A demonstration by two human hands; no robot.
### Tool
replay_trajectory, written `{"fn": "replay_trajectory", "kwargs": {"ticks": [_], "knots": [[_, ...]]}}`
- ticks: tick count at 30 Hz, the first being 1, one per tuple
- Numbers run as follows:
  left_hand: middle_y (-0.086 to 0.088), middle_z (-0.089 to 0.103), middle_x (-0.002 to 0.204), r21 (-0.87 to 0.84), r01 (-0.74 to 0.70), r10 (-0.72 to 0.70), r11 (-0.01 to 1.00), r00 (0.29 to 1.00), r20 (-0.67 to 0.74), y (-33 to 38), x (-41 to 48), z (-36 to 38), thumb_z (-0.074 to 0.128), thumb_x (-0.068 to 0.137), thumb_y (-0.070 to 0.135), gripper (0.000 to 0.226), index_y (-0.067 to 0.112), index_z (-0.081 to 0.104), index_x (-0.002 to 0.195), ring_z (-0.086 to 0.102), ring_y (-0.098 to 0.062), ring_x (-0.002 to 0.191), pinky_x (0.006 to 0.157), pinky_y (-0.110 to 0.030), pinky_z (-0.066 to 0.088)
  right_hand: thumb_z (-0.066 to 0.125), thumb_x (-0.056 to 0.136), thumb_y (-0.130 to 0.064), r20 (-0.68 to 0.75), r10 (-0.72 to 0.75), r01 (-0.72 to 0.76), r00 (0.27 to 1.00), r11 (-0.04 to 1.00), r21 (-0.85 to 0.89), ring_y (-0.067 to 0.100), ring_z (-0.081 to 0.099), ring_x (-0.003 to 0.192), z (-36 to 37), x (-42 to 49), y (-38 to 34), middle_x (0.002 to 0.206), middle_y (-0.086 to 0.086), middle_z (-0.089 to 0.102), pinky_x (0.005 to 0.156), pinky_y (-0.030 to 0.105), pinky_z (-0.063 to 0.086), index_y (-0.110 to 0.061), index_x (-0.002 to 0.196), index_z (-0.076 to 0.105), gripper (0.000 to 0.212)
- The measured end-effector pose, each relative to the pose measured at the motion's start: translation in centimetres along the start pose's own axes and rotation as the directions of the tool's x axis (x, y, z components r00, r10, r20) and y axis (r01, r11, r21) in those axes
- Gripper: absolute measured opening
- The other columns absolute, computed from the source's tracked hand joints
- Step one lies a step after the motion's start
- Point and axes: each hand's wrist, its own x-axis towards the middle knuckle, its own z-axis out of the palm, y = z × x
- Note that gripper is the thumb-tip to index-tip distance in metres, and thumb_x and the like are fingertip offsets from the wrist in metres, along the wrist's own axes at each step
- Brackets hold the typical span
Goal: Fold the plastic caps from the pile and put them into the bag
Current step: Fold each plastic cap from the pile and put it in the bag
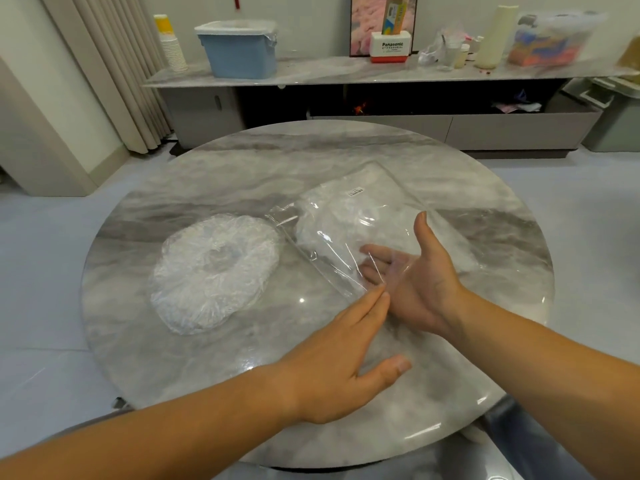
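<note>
Head view: bag [360,206] drapes over right hand [420,285].

Round grey marble table [242,161] on pale floor [52,271]. Low marble-topped sideboard [311,76] along white wall [311,22]; beige curtain [114,74] at left.

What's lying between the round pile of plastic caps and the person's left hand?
Only bare marble table, seen in the head view. The edge of the clear bag passes just beyond, at the fingertips of the left hand.
</note>
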Motion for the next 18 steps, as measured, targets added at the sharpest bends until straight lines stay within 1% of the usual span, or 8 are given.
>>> {"fn": "replay_trajectory", "kwargs": {"ticks": [2,3,4,5,7,9,13,18], "knots": [[0.021,-0.019,0.164,0.010,0.010,-0.010,1.000,1.000,0.003,-0.2,0.0,-0.2,0.035,0.097,0.065,0.085,0.028,-0.009,0.160,-0.017,0.012,0.146,0.123,-0.018,0.001,0.046,0.075,-0.086,-0.011,0.000,0.001,1.000,0.999,0.045,0.032,0.047,0.140,0.6,0.5,-0.3,0.149,0.024,0.048,0.110,0.043,0.041,0.002,0.142,0.050,0.111],[0.020,-0.019,0.164,0.012,0.014,-0.014,1.000,1.000,-0.006,-0.3,0.0,-0.2,0.034,0.097,0.065,0.085,0.028,-0.008,0.160,-0.016,0.012,0.146,0.123,-0.018,0.001,0.046,0.077,-0.085,-0.009,-0.002,0.003,1.000,0.997,0.071,0.033,0.036,0.147,1.0,0.6,-0.3,0.155,0.024,0.038,0.114,0.044,0.035,0.002,0.144,0.048,0.110],[0.020,-0.018,0.164,0.013,0.019,-0.019,1.000,1.000,-0.016,-0.4,0.0,-0.3,0.034,0.096,0.065,0.084,0.028,-0.008,0.160,-0.016,0.012,0.146,0.123,-0.017,0.001,0.046,0.079,-0.084,-0.012,-0.011,0.012,1.000,0.996,0.093,0.034,0.031,0.149,1.2,0.7,-0.3,0.157,0.025,0.034,0.116,0.045,0.032,0.001,0.145,0.047,0.107],[0.020,-0.018,0.164,0.013,0.022,-0.022,1.000,0.999,-0.024,-0.5,0.0,-0.4,0.033,0.096,0.066,0.084,0.029,-0.008,0.160,-0.016,0.012,0.146,0.122,-0.017,0.000,0.048,0.081,-0.082,-0.020,-0.026,0.028,0.999,0.993,0.113,0.036,0.036,0.146,1.2,0.7,-0.3,0.154,0.025,0.038,0.116,0.046,0.034,0.000,0.143,0.050,0.102],[0.021,-0.018,0.164,0.019,0.022,-0.022,1.000,0.999,-0.029,-0.7,0.0,-0.6,0.033,0.096,0.066,0.084,0.030,-0.009,0.160,-0.018,0.013,0.145,0.120,-0.014,-0.001,0.053,0.082,-0.078,-0.044,-0.060,0.065,0.997,0.990,0.123,0.038,0.056,0.128,0.8,0.5,-0.3,0.133,0.024,0.056,0.108,0.047,0.045,-0.002,0.134,0.059,0.093],[0.021,-0.019,0.164,0.032,0.021,-0.020,0.999,0.999,-0.025,-0.8,-0.1,-0.7,0.034,0.097,0.065,0.084,0.030,-0.010,0.159,-0.018,0.013,0.145,0.119,-0.013,-0.002,0.061,0.081,-0.073,-0.076,-0.093,0.102,0.993,0.986,0.130,0.041,0.064,0.118,0.1,-0.1,-0.2,0.116,0.021,0.064,0.107,0.049,0.048,-0.001,0.128,0.064,0.086],[0.024,-0.022,0.162,0.044,0.023,-0.021,0.999,0.999,-0.030,-0.7,-0.1,-0.8,0.034,0.097,0.066,0.085,0.031,-0.012,0.159,-0.018,0.014,0.145,0.120,-0.015,0.000,0.065,0.087,-0.062,-0.141,-0.153,0.170,0.978,0.978,0.119,0.042,0.067,0.113,-1.3,-2.1,-0.4,0.125,0.026,0.065,0.108,0.049,0.048,0.000,0.125,0.064,0.073],[0.025,-0.024,0.161,0.052,0.033,-0.031,0.998,0.999,-0.027,-0.7,-0.3,-0.7,0.033,0.097,0.067,0.084,0.033,-0.014,0.158,-0.019,0.014,0.144,0.119,-0.014,-0.002,0.062,0.092,-0.056,-0.257,-0.209,0.208,0.944,0.978,-0.032,0.036,0.073,0.104,-1.7,-3.9,-0.3,0.120,0.024,0.068,0.098,0.047,0.055,0.003,0.116,0.063,0.063]]}}
